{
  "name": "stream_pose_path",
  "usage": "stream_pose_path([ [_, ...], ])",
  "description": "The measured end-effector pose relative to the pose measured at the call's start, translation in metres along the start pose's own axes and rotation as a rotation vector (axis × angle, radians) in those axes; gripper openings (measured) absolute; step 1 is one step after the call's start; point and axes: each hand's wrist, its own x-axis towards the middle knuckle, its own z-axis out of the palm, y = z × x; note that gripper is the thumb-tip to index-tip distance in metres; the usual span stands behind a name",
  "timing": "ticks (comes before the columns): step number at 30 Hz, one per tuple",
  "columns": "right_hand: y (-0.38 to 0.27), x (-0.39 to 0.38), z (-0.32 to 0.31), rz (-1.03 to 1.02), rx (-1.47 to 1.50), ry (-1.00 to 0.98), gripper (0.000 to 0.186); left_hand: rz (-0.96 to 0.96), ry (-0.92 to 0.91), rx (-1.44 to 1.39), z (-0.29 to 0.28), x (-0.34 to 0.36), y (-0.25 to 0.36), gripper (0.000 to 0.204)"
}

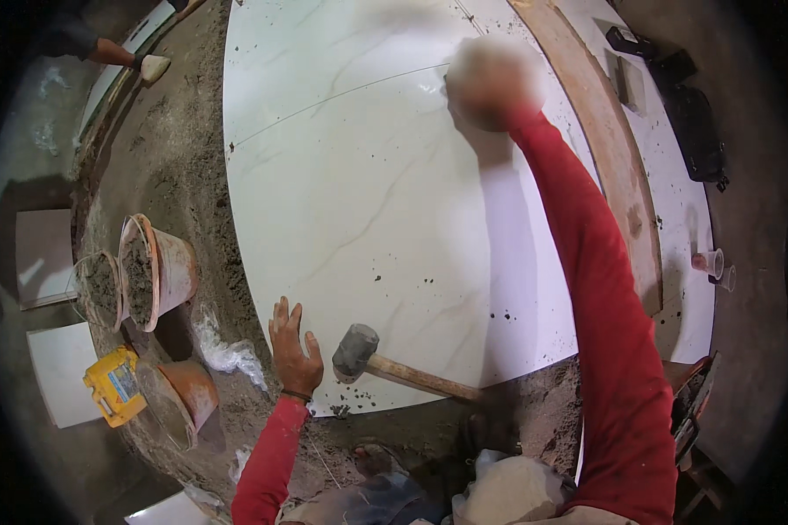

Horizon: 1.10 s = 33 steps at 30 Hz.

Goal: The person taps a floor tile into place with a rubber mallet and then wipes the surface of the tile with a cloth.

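Observation:
Large white marble-look tiles (359, 201) lie in front of me, with a thin dark joint line across their far part. My left hand (296, 350) rests at the near left edge of the tile, fingers stretched and apart, holding nothing. Just right of it a rubber mallet (356, 353) with a dark grey head and wooden handle lies on the tile. My right hand (497, 86) is stretched far forward over the tile near the joint line. It is blurred, so its fingers and anything in them cannot be made out.
Left of the tiles, mortar-filled buckets (173, 271), another bucket (193, 394), a yellow container (116, 385) and crumpled clear plastic (228, 350) stand or lie on wet mortar. A wooden board (617, 175), plastic cups (707, 262) and a black bag (696, 131) are right. Another person's limb (114, 54) shows far left.

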Motion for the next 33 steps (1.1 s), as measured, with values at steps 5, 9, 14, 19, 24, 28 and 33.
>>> stream_pose_path([
  [5, -0.037, -0.030, 0.010, -0.061, -0.024, 0.094, 0.070, -0.009, -0.009, 0.003, -0.002, -0.004, -0.005, 0.052],
  [9, -0.052, -0.081, -0.019, -0.372, 0.208, -0.042, 0.064, -0.003, -0.004, 0.008, -0.007, -0.002, -0.005, 0.052],
  [14, -0.013, -0.043, 0.006, 0.096, 0.233, 0.063, 0.061, 0.001, -0.014, -0.023, 0.002, 0.002, 0.004, 0.052],
  [19, -0.047, -0.062, 0.004, -0.333, 0.280, 0.070, 0.058, 0.001, 0.005, -0.008, -0.007, 0.001, -0.006, 0.051],
  [24, 0.025, -0.050, -0.004, -0.009, 0.360, 0.171, 0.050, 0.005, -0.011, -0.026, -0.001, 0.000, -0.002, 0.051],
  [28, -0.008, -0.054, -0.002, -0.218, 0.299, 0.058, 0.050, 0.001, -0.007, -0.017, -0.001, -0.003, -0.005, 0.052],
  [33, 0.033, -0.049, -0.004, -0.145, 0.476, 0.144, 0.054, 0.000, 0.001, -0.039, 0.006, 0.002, 0.006, 0.056],
])
